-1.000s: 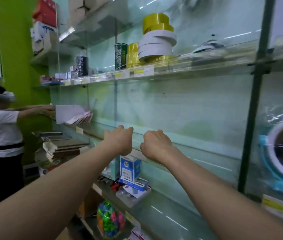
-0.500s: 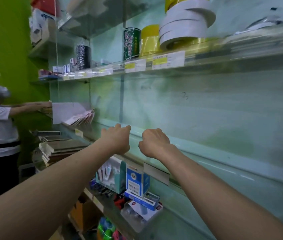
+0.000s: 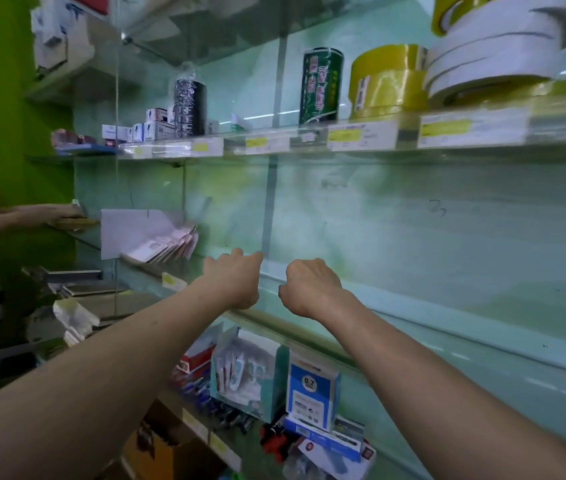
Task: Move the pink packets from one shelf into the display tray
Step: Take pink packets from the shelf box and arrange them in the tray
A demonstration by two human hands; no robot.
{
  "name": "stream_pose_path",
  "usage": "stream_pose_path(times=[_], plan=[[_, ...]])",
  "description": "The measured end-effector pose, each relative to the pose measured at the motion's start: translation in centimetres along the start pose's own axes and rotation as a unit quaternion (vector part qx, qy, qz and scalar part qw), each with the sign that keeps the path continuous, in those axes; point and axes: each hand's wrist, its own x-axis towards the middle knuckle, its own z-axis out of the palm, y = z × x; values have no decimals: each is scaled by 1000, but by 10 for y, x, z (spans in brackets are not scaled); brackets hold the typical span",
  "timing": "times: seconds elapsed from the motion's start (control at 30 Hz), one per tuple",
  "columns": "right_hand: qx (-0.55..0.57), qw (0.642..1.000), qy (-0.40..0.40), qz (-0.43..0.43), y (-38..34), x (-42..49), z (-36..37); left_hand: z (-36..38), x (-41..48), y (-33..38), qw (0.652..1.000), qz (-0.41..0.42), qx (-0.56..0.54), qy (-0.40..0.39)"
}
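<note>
Several pink packets (image 3: 172, 247) lean in a fanned row on the glass shelf (image 3: 309, 337) at mid left, partly behind a white card (image 3: 125, 230). My left hand (image 3: 235, 282) and my right hand (image 3: 311, 289) hover side by side over the shelf's front edge, to the right of the packets and apart from them. Both hands show their backs, fingers curled under and hidden, with nothing visible in them. No tray can be told for sure.
An open teal box of small packets (image 3: 247, 374) and a blue box (image 3: 312, 389) stand on the shelf below. Tape rolls (image 3: 387, 81) and a green can (image 3: 319, 86) fill the upper shelf. Another person's arm (image 3: 32, 216) reaches in at the left by the green wall.
The view has shifted left and closer to the shelves. Both hands keep the same curled pose over the shelf edge, now nearer to the pink packets.
</note>
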Motion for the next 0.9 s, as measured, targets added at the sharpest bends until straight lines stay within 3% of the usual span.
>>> stream_pose_path(times=[0.43,0.9], plan=[[-14,998,4,57,-92,66,33,31,57,-108,998,58,-13,-10],[-36,999,24,27,-116,200,85,83,172,-171,1000,27,4,-2]])
